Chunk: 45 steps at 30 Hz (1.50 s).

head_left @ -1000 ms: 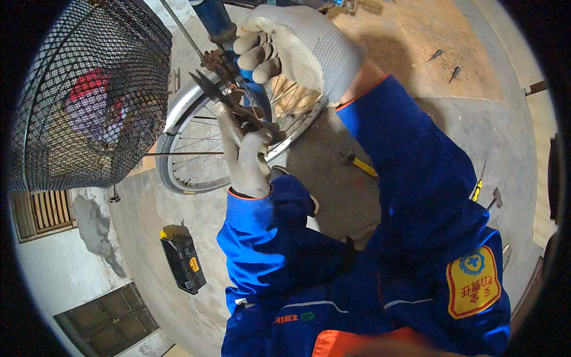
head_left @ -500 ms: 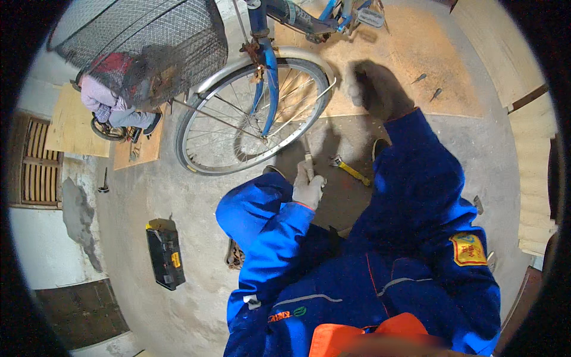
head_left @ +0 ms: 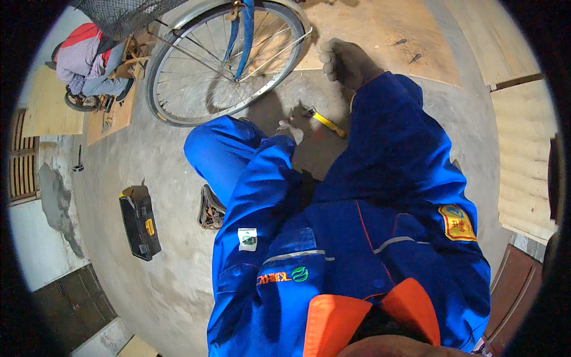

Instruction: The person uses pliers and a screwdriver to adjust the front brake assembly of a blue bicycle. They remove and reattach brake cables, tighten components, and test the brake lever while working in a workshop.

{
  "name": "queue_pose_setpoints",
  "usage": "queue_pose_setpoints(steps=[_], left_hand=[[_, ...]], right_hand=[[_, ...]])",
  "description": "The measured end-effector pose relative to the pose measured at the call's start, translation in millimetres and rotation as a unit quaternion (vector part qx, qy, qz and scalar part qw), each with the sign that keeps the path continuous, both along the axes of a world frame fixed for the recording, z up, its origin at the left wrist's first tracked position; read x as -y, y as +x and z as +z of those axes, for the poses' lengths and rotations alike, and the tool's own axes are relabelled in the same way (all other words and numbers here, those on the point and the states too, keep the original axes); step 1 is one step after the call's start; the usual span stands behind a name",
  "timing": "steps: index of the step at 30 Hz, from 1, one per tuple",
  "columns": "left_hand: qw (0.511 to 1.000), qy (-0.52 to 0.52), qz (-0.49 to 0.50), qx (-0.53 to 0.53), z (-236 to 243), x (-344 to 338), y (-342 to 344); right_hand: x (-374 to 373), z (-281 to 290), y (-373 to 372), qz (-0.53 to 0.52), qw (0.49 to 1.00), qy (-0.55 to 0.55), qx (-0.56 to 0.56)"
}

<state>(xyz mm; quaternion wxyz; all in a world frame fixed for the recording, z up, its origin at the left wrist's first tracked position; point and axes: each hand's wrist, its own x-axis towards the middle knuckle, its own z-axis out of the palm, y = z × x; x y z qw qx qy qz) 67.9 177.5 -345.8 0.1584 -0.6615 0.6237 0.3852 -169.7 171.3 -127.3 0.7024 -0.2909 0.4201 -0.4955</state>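
Observation:
My right hand (head_left: 350,62), in a grey work glove, is raised beside the bicycle's front wheel (head_left: 156,89). Its fingers are curled in, and whatever they may hold is hidden. My left hand (head_left: 289,131), also gloved, is low by my bent knee, closed and partly covered by my blue sleeve. I cannot make out what is in it. On the concrete between my hands and legs lies a hand tool with a yellow handle (head_left: 328,123) and a metal head. The blue fork (head_left: 245,44) and the mesh basket (head_left: 122,18) of the bicycle show at the top.
An open black toolbox (head_left: 140,226) stands on the floor at left. Beside my knee is a dark container of small parts (head_left: 210,209). Two screwdriver-like tools (head_left: 415,58) lie on the plywood (head_left: 380,35). Another person (head_left: 89,59) works at far left by a small wheel.
The view has shifted, so the bicycle sits higher and further left. My left hand has drawn back toward my knee; the pale-handled tool seen in it before no longer shows.

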Motion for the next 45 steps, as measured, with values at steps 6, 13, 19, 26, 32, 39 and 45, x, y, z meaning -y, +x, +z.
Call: queue_pose_setpoints(steps=[6,13,19,26,32,39,45], left_hand=[[0.998,0.028,-0.055,-0.017,-6,-14,8],[0.996,0.016,-0.081,-0.017,3,-16,8],[0.996,-0.004,-0.089,0.0,0,-33,4],[0.995,-0.027,-0.099,0.02,7,-42,-6],[0.988,-0.07,-0.126,0.048,14,-38,-17],[0.859,-0.479,-0.091,-0.154,59,1,-43],[0.72,-0.456,0.075,-0.518,185,18,3]], right_hand=[[9,-4,10,0.004,1.0,0.022,0.001],[12,-12,17,-0.026,1.0,0.012,-0.011],[5,-6,13,-0.007,1.0,0.021,0.01],[14,-22,-16,0.076,0.997,0.026,0.019],[17,-21,-17,0.088,0.995,0.039,0.01],[9,-12,19,-0.026,0.994,0.011,-0.108],[5,5,32,0.103,0.994,-0.011,0.036]])
